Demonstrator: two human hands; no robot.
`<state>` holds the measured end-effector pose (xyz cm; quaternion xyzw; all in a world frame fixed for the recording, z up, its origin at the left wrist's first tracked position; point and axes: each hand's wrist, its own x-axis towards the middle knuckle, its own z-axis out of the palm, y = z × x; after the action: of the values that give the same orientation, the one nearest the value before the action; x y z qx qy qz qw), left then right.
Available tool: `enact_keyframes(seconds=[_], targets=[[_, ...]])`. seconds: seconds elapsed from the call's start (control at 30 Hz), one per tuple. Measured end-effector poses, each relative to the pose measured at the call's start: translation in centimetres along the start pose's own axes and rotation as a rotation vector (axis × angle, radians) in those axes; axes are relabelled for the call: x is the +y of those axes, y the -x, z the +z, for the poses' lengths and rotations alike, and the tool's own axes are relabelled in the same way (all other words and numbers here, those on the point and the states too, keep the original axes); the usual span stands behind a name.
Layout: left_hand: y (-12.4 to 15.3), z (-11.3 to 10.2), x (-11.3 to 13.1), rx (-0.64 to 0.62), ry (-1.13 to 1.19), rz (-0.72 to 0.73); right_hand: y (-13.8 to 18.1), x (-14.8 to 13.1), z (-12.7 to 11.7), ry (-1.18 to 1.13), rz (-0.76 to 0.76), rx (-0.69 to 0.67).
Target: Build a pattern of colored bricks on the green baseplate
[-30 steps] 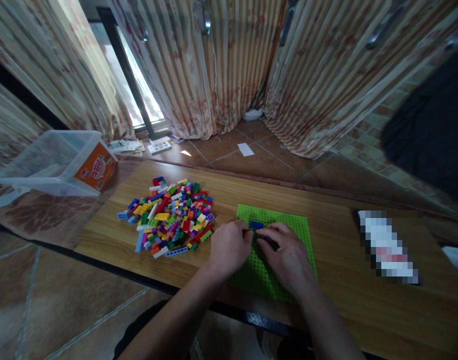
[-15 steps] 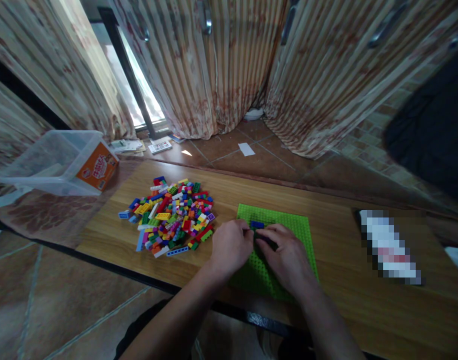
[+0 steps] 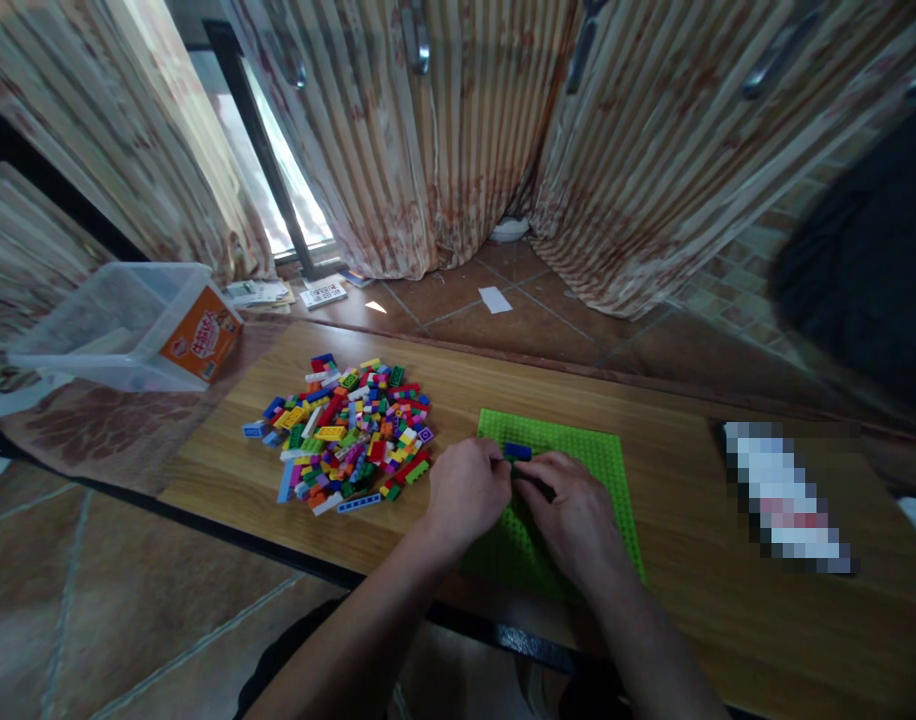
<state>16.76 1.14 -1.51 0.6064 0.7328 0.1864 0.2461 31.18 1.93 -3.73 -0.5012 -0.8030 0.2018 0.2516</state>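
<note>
A bright green studded baseplate (image 3: 578, 450) lies on the wooden table under both hands. Near its far edge sits a blue brick (image 3: 518, 452). My left hand (image 3: 471, 490) is closed just left of that brick, fingers curled in and fingertips pointing right. Opposite it, my right hand (image 3: 574, 500) is closed too, thumb and fingers drawn together. The fingertips of both hands nearly meet just on the near side of the blue brick. Something small and dark shows between them, but my fingers hide what it is.
Left of the baseplate spreads a heap of loose coloured bricks (image 3: 345, 430). A clear plastic bin (image 3: 120, 350) with an orange label stands beyond the table's left end. At the right lies a blurred-out flat object (image 3: 788, 500). The table's near edge (image 3: 503, 635) is dark.
Both hands keep almost the same place and pose at the blue brick. The whole view has shifted very slightly.
</note>
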Motion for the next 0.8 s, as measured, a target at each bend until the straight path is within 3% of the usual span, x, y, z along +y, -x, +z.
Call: enact_keyframes(seconds=[0.37,0.8], targets=[[-0.8,-0.2,-0.7,-0.054,0.027,0.033,-0.5,-0.5,0.4,-0.022,0.051,0.032],[0.2,0.1,1.0,-0.011,-0.210,0.014,0.0,0.0,0.6,-0.134,0.096,0.044]])
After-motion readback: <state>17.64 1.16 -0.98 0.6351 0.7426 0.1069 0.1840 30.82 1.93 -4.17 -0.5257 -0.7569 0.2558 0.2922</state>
